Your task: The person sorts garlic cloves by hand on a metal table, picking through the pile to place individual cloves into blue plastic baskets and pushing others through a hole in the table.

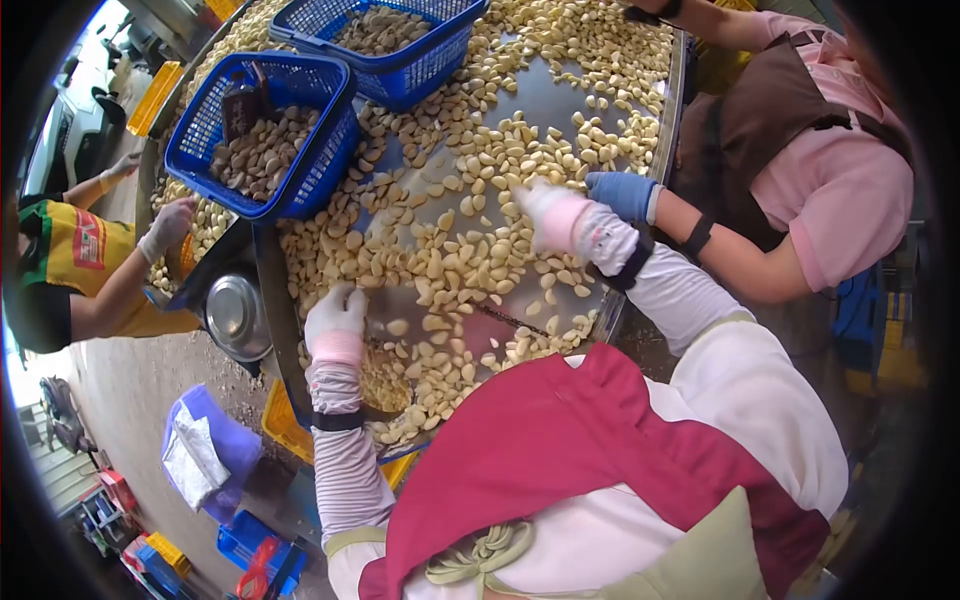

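Note:
Many pale, flat, oval pieces (pixel 440 265) lie spread over a metal table (pixel 550 95). My left hand (pixel 337 312), in a white glove, rests at the table's left side near a heap of smaller bits (pixel 385 385); its fingers are apart and nothing shows in them. Farther forward on the right, my right hand (pixel 550 208), gloved in white, reaches in among the pale pieces. Its fingertips are blurred against them, so its grip cannot be made out. A co-worker's blue-gloved hand (pixel 622 195) is close beside it.
Two blue baskets (pixel 340 150) (pixel 425 70) with brownish pieces stand on the table's far left. One co-worker in a brown apron (pixel 740 130) is at the right, another in a yellow apron (pixel 110 250) at the left. A metal bowl (pixel 236 315) and purple bag (pixel 235 440) are lower left.

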`<control>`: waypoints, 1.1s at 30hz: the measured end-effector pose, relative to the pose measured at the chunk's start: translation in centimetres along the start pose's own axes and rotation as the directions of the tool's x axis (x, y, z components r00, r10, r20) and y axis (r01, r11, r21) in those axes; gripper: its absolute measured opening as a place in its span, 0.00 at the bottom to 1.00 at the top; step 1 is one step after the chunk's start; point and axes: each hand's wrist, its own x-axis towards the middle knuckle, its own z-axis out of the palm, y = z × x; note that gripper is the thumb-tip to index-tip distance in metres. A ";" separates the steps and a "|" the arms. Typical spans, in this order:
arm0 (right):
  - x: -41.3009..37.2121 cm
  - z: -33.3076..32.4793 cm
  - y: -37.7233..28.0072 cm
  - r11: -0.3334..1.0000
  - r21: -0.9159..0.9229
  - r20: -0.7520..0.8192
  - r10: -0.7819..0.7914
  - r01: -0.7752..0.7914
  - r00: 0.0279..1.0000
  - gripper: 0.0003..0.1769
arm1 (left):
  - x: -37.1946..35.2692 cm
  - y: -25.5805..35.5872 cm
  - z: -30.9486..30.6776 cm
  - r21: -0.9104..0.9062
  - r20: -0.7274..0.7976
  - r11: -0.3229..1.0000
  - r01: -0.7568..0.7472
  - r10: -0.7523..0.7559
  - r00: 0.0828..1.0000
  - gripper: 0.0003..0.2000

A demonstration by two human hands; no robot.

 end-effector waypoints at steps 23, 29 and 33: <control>3.5 4.9 -16.4 0.755 0.063 -0.244 -0.623 0.653 0.743 0.10 | -1.6 -1.3 4.2 0.012 -0.401 0.987 -0.161 0.152 0.903 0.13; 2.7 5.9 -20.5 0.769 -0.033 0.023 -0.638 0.638 0.770 0.08 | 1.8 -0.6 2.4 0.171 -0.397 0.981 -0.090 0.153 0.905 0.11; 1.9 4.5 -17.2 0.776 0.153 0.048 -0.624 0.612 0.780 0.06 | 2.9 0.0 2.3 0.336 -0.364 0.937 -0.098 0.225 0.904 0.08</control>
